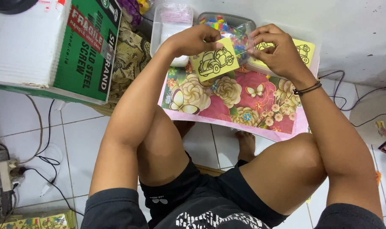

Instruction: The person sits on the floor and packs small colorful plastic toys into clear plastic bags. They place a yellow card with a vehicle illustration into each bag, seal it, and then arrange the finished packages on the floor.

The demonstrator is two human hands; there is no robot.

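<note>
L hand (196, 39) grips yellow car card (214, 62); R hand (274, 47) maybe pinching edge.

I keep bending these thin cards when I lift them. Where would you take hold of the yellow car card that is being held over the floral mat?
Probably by its bare upper-left edge, coming from the left, as the left hand pinches the yellow car card now. The card is flat, thin and tilted, and the right hand is busy at its right edge.

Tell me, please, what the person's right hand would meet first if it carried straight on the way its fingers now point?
The right hand points leftward, so it would likely first meet the yellow square card with a black car outline, held by the left hand. Depth is unclear.
</note>
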